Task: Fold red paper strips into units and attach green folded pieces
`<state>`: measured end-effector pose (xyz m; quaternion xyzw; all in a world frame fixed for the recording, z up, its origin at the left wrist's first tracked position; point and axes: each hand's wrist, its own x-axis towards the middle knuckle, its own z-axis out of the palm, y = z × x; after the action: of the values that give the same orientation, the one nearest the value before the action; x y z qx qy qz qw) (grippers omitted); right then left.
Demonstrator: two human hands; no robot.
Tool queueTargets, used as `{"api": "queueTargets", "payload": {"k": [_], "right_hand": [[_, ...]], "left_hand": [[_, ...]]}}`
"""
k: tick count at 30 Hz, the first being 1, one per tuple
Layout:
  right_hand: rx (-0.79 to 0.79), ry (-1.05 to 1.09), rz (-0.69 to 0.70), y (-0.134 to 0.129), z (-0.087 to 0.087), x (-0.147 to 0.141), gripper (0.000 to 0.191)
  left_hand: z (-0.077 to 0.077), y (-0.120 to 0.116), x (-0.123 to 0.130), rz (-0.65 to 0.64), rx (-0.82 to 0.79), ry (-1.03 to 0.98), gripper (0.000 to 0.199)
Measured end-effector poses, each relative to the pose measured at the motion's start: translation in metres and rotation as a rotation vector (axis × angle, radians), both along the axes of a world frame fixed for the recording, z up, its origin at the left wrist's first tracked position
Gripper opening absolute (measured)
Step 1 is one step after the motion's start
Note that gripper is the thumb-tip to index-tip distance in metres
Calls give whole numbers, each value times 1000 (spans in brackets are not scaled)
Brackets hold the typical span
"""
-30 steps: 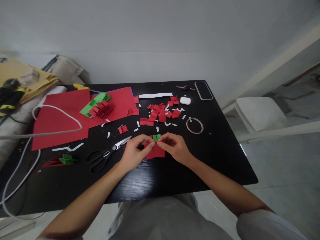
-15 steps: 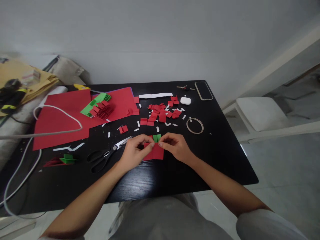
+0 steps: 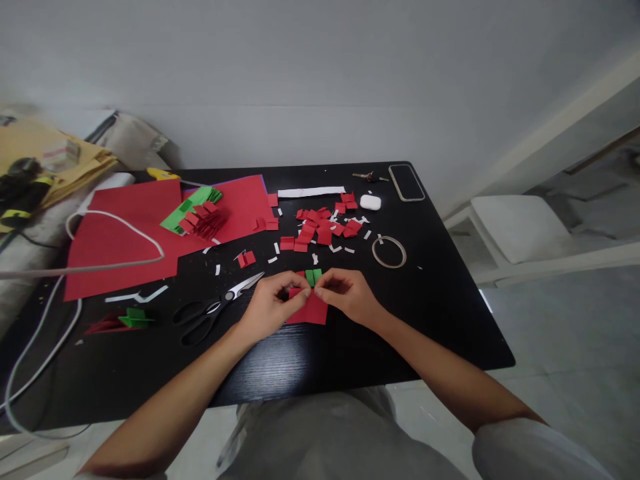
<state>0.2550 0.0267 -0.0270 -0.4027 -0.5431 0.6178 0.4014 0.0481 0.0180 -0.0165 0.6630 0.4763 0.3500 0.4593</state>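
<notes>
Between my hands is a red paper piece [image 3: 311, 311] with a folded green paper tab [image 3: 314, 276] along its far edge. My left hand [image 3: 277, 300] pinches it from the left, thumb and fingertips together near its middle. From the right, my right hand [image 3: 350, 295] pinches the same red paper, its fingertips almost meeting those of the left. The fingers hide part of the paper. Just left of my left hand lie scissors [image 3: 220, 307] with black handles, blades pointing toward it. Beyond my hands is a scattered pile of small folded red paper pieces [image 3: 313, 230].
Large red sheets [image 3: 120, 247] and a green folded strip [image 3: 193, 208] lie on the left, with a white cable [image 3: 125, 269] across them. At the right are a tape ring [image 3: 389, 253], a white case [image 3: 371, 202], keys [image 3: 370, 177] and a phone [image 3: 407, 183].
Both hands keep their pinch and stay nearly in place. The near edge of the red paper sits slightly lower in view.
</notes>
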Motion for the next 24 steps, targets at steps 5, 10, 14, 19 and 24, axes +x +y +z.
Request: {"api": "queueTargets", "payload": {"k": [5,10,14,19,24], "right_hand": [[10,-7,14,2,2,1,12],[-52,41,-6,10,4,10,14],[-46,75,-19,10,4,8,15],[-28,35,31,2,4,-1,16],[5,-44,18,1,6,0,16]], "left_hand": [[2,0,1,10,13,-10,18],[3,5,-5,88,-4,-40,18],[4,5,-4,118,-18,-34,20],[3,0,3,85,-25,-57,19],[4,2,3,37,-40,-72,17]]}}
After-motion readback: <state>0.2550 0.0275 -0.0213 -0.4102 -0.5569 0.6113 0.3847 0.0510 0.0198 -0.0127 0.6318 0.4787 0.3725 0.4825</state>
